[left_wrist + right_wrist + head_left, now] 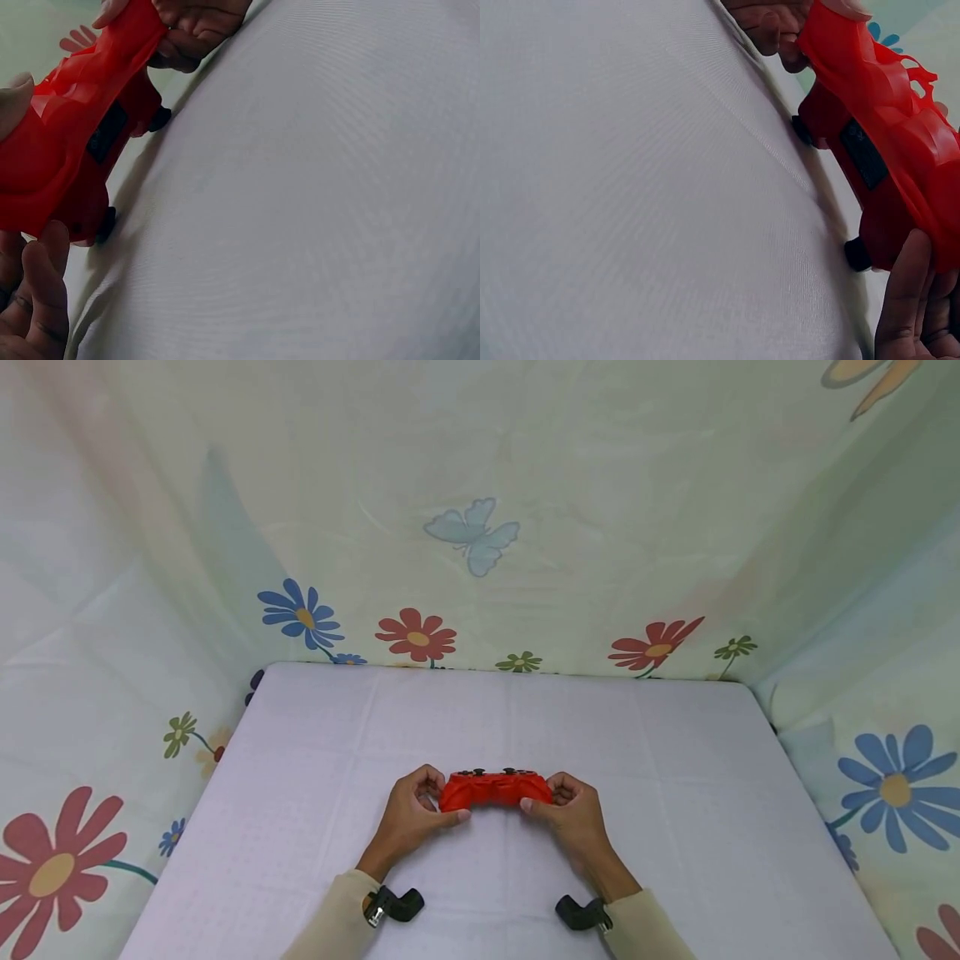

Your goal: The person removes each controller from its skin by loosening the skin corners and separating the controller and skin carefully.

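A red game controller with black thumbsticks is held between both hands near the middle of the table. My left hand pinches its left end, thumb on the near side and fingers on the far side. At the other end my right hand grips it in the same way. A soft red cover wraps part of the controller, with thin, loose strips along its edge in the right wrist view. Between the cover and the thumbsticks, a dark panel shows on the red body. The thumbsticks point toward the cloth in both wrist views.
A white cloth covers the table. Behind it and at both sides hangs a curtain printed with flowers and a butterfly. Each wrist bears a black camera mount, such as the left mount, over a beige sleeve.
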Tool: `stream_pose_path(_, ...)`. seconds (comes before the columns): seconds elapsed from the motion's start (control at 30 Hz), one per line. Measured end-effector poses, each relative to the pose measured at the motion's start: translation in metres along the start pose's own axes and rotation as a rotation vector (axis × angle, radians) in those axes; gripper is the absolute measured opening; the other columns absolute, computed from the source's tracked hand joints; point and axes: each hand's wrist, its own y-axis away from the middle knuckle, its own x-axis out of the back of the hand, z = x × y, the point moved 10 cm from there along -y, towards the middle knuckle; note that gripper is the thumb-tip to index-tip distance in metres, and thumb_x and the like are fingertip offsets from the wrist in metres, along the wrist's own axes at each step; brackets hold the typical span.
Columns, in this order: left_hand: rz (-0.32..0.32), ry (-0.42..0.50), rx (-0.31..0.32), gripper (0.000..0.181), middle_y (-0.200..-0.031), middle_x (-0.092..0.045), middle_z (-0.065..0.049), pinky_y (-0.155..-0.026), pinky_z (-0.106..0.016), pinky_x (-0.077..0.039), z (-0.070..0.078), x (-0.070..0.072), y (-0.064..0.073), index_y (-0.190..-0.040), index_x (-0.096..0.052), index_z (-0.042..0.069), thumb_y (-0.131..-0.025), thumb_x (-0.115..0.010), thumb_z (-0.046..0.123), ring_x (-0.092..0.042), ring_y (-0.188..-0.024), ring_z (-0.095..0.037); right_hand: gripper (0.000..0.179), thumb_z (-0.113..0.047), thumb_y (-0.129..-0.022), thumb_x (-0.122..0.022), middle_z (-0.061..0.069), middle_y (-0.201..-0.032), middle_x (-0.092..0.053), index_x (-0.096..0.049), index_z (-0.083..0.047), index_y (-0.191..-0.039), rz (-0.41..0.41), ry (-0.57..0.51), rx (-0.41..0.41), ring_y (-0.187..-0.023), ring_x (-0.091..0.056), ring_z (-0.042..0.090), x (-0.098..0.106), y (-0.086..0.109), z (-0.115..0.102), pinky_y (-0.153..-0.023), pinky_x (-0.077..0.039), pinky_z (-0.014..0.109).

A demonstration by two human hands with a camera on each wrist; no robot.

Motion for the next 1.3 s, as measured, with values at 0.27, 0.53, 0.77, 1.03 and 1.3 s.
stream_pose_path(0.27, -0.010, 0.029, 0.018, 0.046, -0.088, -0.060, -0.005, -0.060, -0.020, -0.045, -0.001, -0.002, 0.000, -0.097, -0.063, 0.015, -0.073, -0.100, 0.025, -0.055, -0.069, -0.013, 0.035, -0.004, -0.079, -0.092, 0.005, -0.086, -0.064, -0.060, -0.002, -0.094, 0.000, -0.034, -0.006, -0.085, -0.061, 0.019, -0.001, 0.001, 0.000, -0.069, -0.055, 0.022)
stream_pose_path(0.53, -0.023, 0.035, 0.015, 0.044, -0.084, -0.057, -0.007, -0.058, -0.019, -0.041, 0.001, -0.006, 0.002, -0.095, -0.061, 0.013, -0.075, -0.099, 0.023, -0.050, -0.067, -0.009, 0.034, -0.002, -0.077, -0.093, 0.003, -0.081, -0.064, -0.061, -0.003, -0.091, 0.002, -0.056, -0.010, -0.081, -0.061, 0.016, 0.002, 0.001, 0.003, -0.068, -0.056, 0.022)
stream_pose_path(0.77, -0.010, 0.040, -0.029, 0.045, -0.079, -0.057, -0.009, -0.057, -0.019, -0.040, 0.007, -0.006, 0.002, -0.093, -0.060, 0.011, -0.075, -0.099, 0.023, -0.049, -0.065, -0.008, 0.037, -0.007, -0.077, -0.094, 0.005, -0.076, -0.059, -0.060, -0.003, -0.090, 0.020, -0.056, -0.015, -0.071, -0.062, 0.018, 0.006, 0.003, 0.005, -0.062, -0.058, 0.026)
stream_pose_path(1.03, 0.066, -0.014, -0.068, 0.045, -0.077, -0.057, -0.001, -0.055, -0.019, -0.039, 0.008, -0.003, 0.002, -0.089, -0.061, 0.017, -0.070, -0.102, 0.025, -0.048, -0.063, -0.007, 0.037, -0.007, -0.076, -0.095, 0.007, -0.073, -0.061, -0.061, -0.001, -0.089, 0.067, -0.016, 0.003, -0.065, -0.065, 0.021, 0.008, 0.007, 0.004, -0.062, -0.060, 0.027)
stream_pose_path(1.3, 0.118, -0.114, -0.144, 0.032, -0.077, -0.063, 0.002, -0.062, -0.021, -0.049, 0.010, 0.001, 0.000, -0.087, -0.066, 0.018, -0.078, -0.097, 0.017, -0.058, -0.072, -0.010, 0.033, -0.014, -0.077, -0.096, 0.007, -0.083, -0.068, -0.070, -0.005, -0.095, -0.052, 0.124, 0.048, -0.075, -0.063, 0.016, -0.008, 0.010, 0.005, -0.065, -0.056, 0.022)
